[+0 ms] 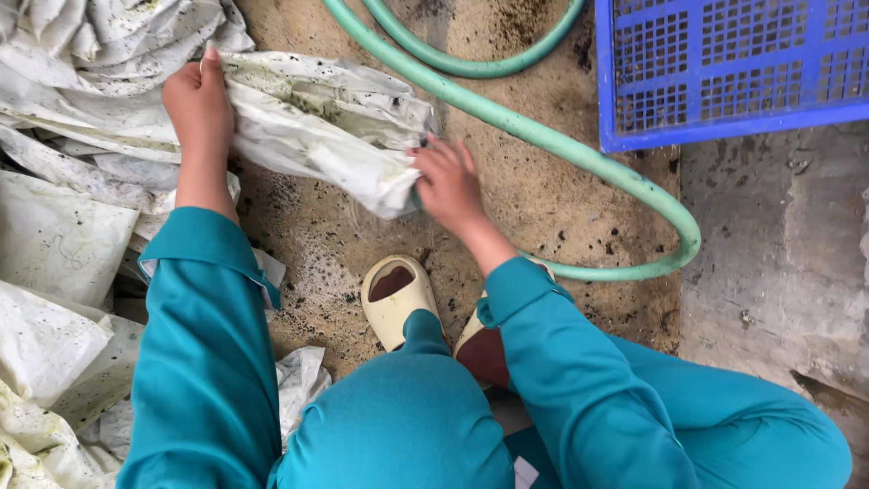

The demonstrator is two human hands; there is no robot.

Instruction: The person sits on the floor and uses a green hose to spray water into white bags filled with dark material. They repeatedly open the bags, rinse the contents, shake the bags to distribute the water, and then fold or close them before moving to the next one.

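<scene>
Wet, stained concrete floor (561,199), speckled with dark grit, carries all items in view.

Left hand (197,107): grip closed over the upper edge of a crumpled white plastic sheet (317,127), thumb raised along the fold. Right hand (448,181): fingers curled into the sheet's bunched lower end, grip holding it. The sheet spans between the 2 hands, lifted just clear of the floor in front of the crouching person.

Handling judgement: the sheet appears thin, limp and light, with no stiffness of its own; it sags and wrinkles wherever unsupported. Dirt specks and a probable wet film suggest a slippery surface, so bunched folds or edges give the surest hold. Tearing looks possible if pulled hard across a crease.

Surroundings: a heap of similar soiled white plastic sheets (63,235) lies just beside the left arm. A green rubber hose (543,136) loops across the floor behind the right hand, near it. A blue perforated plastic crate (724,72) sits at upper right. One cream-coloured slipper (394,299) rests below the sheet.
</scene>
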